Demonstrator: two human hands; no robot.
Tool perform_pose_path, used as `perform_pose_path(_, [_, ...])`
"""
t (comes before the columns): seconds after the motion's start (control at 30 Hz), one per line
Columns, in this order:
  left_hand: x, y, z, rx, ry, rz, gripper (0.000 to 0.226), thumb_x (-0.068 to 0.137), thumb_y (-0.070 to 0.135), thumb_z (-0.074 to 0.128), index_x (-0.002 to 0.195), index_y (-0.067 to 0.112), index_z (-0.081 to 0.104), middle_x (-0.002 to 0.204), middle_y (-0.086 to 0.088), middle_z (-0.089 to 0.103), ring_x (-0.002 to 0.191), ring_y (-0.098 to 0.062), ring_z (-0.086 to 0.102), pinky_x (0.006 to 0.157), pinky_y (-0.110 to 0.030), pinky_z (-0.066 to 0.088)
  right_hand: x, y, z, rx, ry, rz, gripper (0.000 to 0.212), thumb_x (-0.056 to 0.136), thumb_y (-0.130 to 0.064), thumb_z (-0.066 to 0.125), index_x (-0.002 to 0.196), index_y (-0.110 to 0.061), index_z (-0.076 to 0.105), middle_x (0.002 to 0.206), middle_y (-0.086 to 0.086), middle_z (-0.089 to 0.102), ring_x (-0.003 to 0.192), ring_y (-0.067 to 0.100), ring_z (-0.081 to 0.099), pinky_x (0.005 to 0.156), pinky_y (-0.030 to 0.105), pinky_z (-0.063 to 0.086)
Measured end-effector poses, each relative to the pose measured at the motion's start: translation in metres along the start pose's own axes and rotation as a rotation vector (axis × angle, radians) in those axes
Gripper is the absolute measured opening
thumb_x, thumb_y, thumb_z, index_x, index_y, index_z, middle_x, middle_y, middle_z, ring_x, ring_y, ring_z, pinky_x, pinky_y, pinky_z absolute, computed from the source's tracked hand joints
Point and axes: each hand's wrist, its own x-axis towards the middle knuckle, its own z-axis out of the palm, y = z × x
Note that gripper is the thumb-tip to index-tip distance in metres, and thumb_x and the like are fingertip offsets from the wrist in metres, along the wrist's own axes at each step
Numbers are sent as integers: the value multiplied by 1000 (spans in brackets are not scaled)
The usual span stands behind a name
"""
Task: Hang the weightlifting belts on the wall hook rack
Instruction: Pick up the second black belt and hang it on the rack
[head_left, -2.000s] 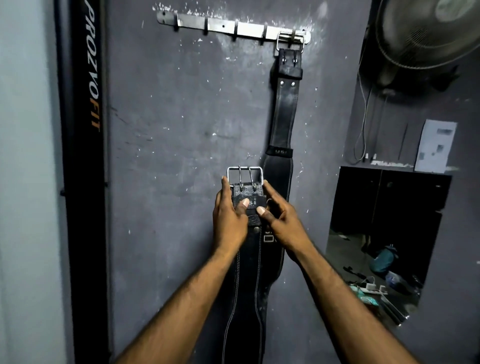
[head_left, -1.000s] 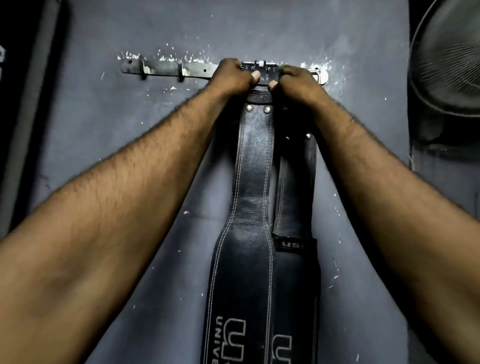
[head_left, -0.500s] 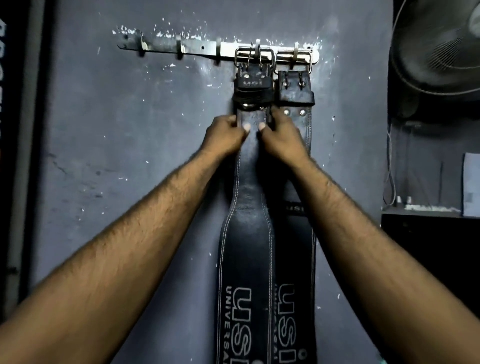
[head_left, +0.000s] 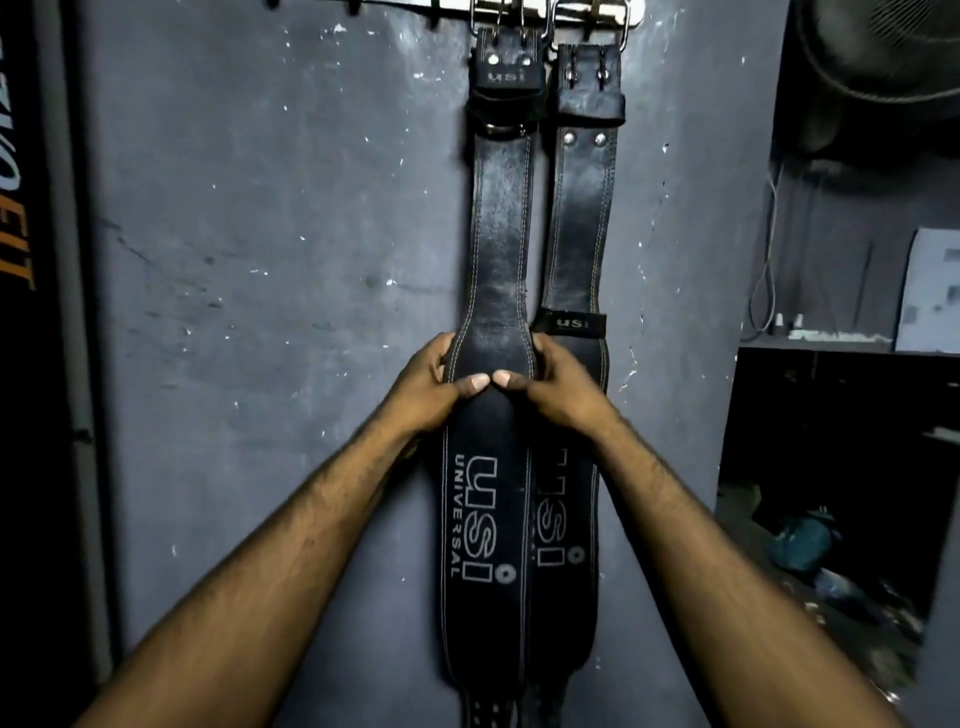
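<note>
While only one head view is given, everything needed is shown in it: two black leather weightlifting belts are seen hanging side by side down the grey wall in the centre of the frame, touching along their inner edges. The left belt and the right belt are each caught by a metal buckle on the wall hook rack, which is cut off by the top edge of the frame, so the seating on the hooks can be made out only in part. The left belt is gripped at mid-height, where it widens: the left hand is closed around its left edge and the right hand around its right edge, with the two thumbs pressed on the front face, nearly touching. The right belt is partly covered by the right hand, but whether it is touched cannot be told. A fan is seen at the upper right and a dark upright with orange lettering at the far left. The step in hand is judged to be the settling and straightening of the hung left belt. Next, a gentle release is called for, with the buckle watched so that it is not lifted off its hook.
</note>
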Motion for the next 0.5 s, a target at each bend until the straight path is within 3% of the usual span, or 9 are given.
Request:
perform_pose_path(0.13, [-3,0,7,326,208,82,38,83,11,73,117,20,61,101,6,70,90,-10,65,84,-20,50,-11,-1,11,-184,171,-43,48,86,-33,73,131,-26,57,125,-4,70,118,21,62,107,33,47])
perform_pose_path(0.2, [-5,-2,5,194,139,91,37,87,6,70,119,17,58,101,4,70,90,-9,65,84,-22,51,-17,1,8,-102,132,-34,46,86,-31,75,128,-24,57,123,-5,71,114,14,64,106,28,46])
perform_pose_path(0.27, [-13,-11,-2,-16,7,14,38,92,0,63,126,12,52,107,1,69,93,-12,66,81,-23,57,-24,12,6,-9,11,23,51,83,-24,77,128,-24,53,122,-4,70,114,14,65,107,36,48])
perform_pose_path(0.37, [-31,-36,-2,-6,-22,-73,41,93,1,62,130,13,52,114,-3,70,101,-20,69,85,-31,59,-41,32,16,0,-57,108,45,85,-15,76,123,-24,53,110,-3,73,101,14,71,99,41,56])
perform_pose_path(0.5, [-36,-42,9,142,190,6,29,86,17,69,113,23,60,105,2,73,95,-17,70,91,-37,57,-46,37,23,22,88,97,29,86,-16,75,112,-21,61,85,-13,73,70,-13,65,72,8,53])
